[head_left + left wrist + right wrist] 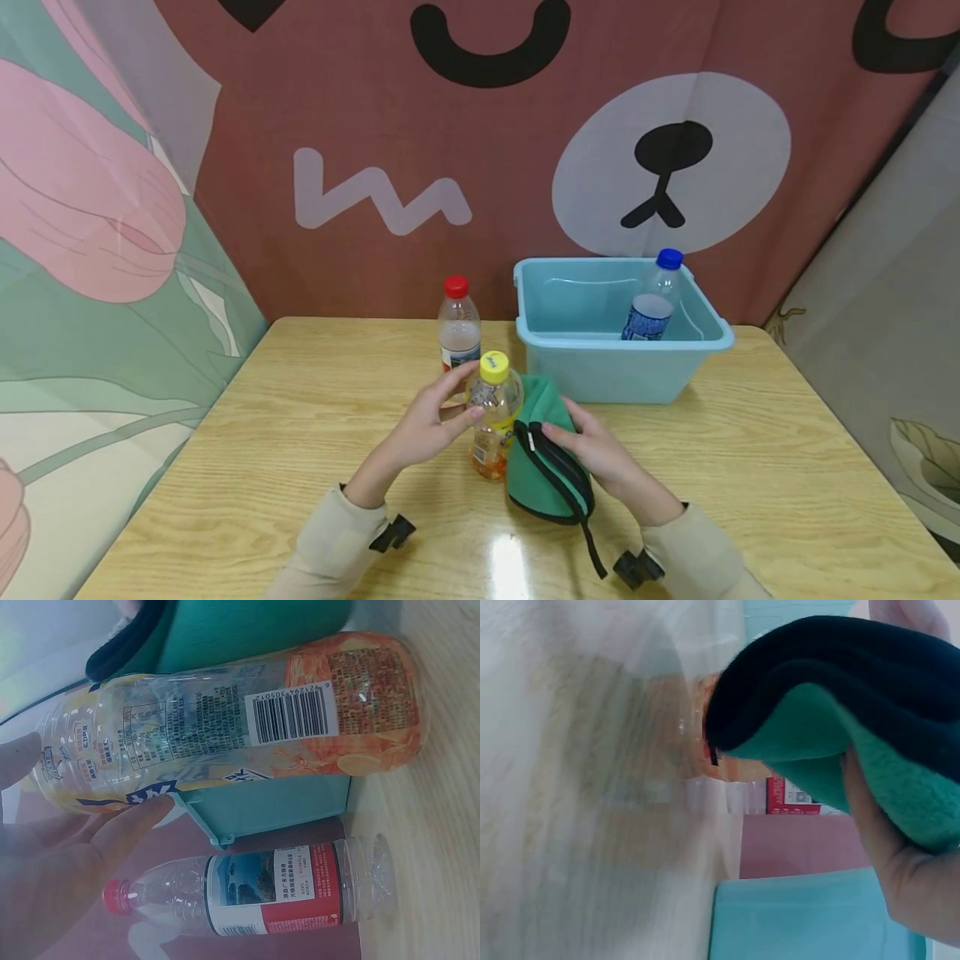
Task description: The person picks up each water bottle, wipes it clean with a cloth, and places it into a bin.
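Sleeves: two beige sleeves enter from the near edge of the table [300, 400], each with a black wrist mount.
Right hand: the right hand [596, 450] grips the green pouch [547, 467], fingers curled round its black-edged mouth, thumb on the zip rim; a black strap trails toward the near edge.
Left hand: the left hand [431, 421] holds the yellow-capped bottle [493, 417], fingertips curled on its upper body just below the cap.
Bottle position: upright on the table, long axis vertical, touching the left side of the pouch.
Key relation: the pouch mouth lies directly right of the bottle and faces up and toward the person; the bottle stands outside it, with the left hand on the side away from the pouch.
Behind: a red-capped bottle [459, 325] stands just beyond the left hand.
Bin: a light blue bin [600, 367] sits behind the pouch, with a blue-capped bottle [651, 300] leaning inside.
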`<move>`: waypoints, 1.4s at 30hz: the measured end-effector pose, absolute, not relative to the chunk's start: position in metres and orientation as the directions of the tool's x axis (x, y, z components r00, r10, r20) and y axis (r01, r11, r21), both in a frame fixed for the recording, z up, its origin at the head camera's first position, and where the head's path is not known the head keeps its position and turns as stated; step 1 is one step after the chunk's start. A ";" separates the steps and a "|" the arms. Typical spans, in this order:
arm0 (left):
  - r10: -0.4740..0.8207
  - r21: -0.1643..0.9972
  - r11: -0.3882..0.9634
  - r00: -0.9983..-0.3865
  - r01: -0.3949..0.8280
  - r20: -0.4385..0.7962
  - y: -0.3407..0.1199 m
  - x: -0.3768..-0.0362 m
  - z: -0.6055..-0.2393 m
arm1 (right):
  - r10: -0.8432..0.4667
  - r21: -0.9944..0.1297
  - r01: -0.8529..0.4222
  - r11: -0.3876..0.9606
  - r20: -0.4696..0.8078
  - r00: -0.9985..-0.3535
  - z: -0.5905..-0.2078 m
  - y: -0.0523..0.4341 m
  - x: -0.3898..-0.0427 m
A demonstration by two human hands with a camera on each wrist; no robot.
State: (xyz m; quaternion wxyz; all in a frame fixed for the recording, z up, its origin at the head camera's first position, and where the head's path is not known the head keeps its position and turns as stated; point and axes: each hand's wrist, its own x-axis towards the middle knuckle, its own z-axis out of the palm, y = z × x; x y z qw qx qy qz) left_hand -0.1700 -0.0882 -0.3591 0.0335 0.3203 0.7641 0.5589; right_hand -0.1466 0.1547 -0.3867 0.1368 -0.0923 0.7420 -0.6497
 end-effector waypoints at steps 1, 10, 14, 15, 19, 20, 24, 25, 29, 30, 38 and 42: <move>0.525 0.877 0.168 -0.794 0.451 0.308 -0.088 -0.170 -0.360 | -0.322 -0.987 0.034 0.154 -0.083 -0.943 -0.388 0.154 -0.147; 0.457 0.888 0.154 -0.828 0.434 0.325 -0.083 -0.169 -0.363 | -0.355 -0.986 -0.002 0.169 -0.059 -0.933 -0.395 0.153 -0.146; 0.410 0.881 0.180 -0.848 0.438 0.338 -0.079 -0.169 -0.363 | -0.332 -0.986 0.003 0.169 -0.060 -0.941 -0.396 0.154 -0.146; 0.404 0.879 0.183 -0.849 0.440 0.341 -0.078 -0.169 -0.364 | -0.324 -0.986 0.009 0.167 -0.064 -0.944 -0.397 0.154 -0.146; 0.383 0.877 0.198 -0.858 0.439 0.343 -0.077 -0.169 -0.363 | -0.312 -0.988 0.020 0.152 -0.068 -0.948 -0.397 0.155 -0.144; 0.379 0.879 0.200 -0.861 0.434 0.339 -0.077 -0.169 -0.362 | -0.309 -0.988 0.019 0.151 -0.066 -0.949 -0.397 0.155 -0.144; 0.379 0.888 0.189 -0.866 0.418 0.327 -0.078 -0.169 -0.361 | -0.271 -0.984 0.004 0.180 -0.053 -0.961 -0.393 0.157 -0.140; 0.383 0.891 0.185 -0.865 0.415 0.323 -0.079 -0.169 -0.361 | -0.258 -0.981 -0.002 0.192 -0.049 -0.965 -0.392 0.158 -0.139; 0.399 0.895 0.178 -0.861 0.409 0.314 -0.081 -0.171 -0.361 | -0.227 -0.973 -0.034 0.228 -0.020 -0.974 -0.387 0.162 -0.137; 0.402 0.895 0.179 -0.861 0.407 0.311 -0.081 -0.172 -0.361 | -0.227 -0.972 -0.045 0.230 -0.009 -0.974 -0.386 0.163 -0.136; 0.441 0.889 0.176 -0.841 0.423 0.313 -0.084 -0.173 -0.361 | -0.214 -0.952 -0.174 0.250 0.121 -0.969 -0.377 0.168 -0.132; 0.454 0.898 0.146 -0.835 0.414 0.312 -0.084 -0.174 -0.360 | -0.218 -0.932 -0.251 0.262 0.196 -0.956 -0.374 0.169 -0.131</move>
